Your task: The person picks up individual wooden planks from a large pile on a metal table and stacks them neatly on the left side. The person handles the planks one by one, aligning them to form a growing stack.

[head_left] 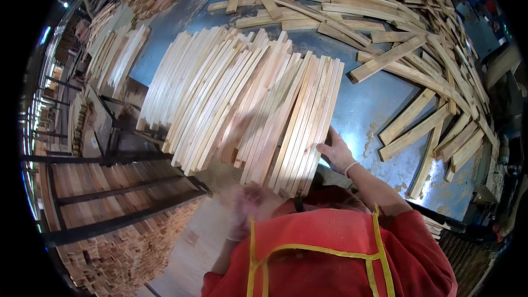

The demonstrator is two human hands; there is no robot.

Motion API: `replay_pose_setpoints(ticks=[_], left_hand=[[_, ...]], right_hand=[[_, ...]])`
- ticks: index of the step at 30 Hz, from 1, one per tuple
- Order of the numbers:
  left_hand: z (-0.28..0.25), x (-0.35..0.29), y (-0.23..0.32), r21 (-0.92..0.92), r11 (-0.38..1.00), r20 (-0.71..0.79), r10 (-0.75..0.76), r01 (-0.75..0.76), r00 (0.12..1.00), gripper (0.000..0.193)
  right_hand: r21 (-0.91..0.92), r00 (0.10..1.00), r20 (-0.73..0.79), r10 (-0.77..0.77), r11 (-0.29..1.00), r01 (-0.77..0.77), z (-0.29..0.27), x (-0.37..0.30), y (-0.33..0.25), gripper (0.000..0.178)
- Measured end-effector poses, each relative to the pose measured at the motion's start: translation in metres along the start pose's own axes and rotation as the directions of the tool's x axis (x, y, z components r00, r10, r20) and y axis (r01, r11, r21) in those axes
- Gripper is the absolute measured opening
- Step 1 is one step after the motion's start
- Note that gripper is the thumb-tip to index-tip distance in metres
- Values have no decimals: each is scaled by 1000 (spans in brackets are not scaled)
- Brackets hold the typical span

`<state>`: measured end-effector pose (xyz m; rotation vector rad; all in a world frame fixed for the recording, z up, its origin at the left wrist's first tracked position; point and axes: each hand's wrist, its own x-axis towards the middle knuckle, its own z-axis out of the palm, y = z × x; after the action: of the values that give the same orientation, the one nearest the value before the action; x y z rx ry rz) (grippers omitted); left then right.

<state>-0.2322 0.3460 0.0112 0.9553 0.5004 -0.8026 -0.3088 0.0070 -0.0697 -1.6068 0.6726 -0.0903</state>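
Note:
A broad row of pale wooden strips (242,99) lies side by side on the blue metal table, their near ends jutting past its edge. My right hand (337,155), in a thin light glove, rests against the outer right strip near its close end. Its thumb lies over the top edge and the fingers stretch along the strip's side, apart from the thumb. Below the near ends of the strips is my left hand (250,209), gloved and smeared by motion. Its fingers cannot be made out, nor whether it touches a strip.
Loose, crossed wooden slats (407,60) cover the far and right parts of the metal table (363,104). At lower left, a dark metal rack (121,192) stands by a stack of cut wood (126,247). Another group of strips (118,58) lies at far left.

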Motion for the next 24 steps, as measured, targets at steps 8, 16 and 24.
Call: replay_pose_setpoints(ticks=[8, 16, 24], left_hand=[[139, 108, 55, 952, 189, 278, -204, -241, 939, 49], [65, 106, 107, 662, -745, 490, 347, -82, 800, 80], [10, 149, 142, 593, -803, 635, 509, 55, 581, 94]], right_hand=[[-69, 998, 64, 2, 998, 2, -10, 6, 9, 83], [35, 944, 212, 254, 963, -267, -16, 41, -52, 86], [239, 927, 211, 309, 904, -355, -7, 68, -57, 75]])
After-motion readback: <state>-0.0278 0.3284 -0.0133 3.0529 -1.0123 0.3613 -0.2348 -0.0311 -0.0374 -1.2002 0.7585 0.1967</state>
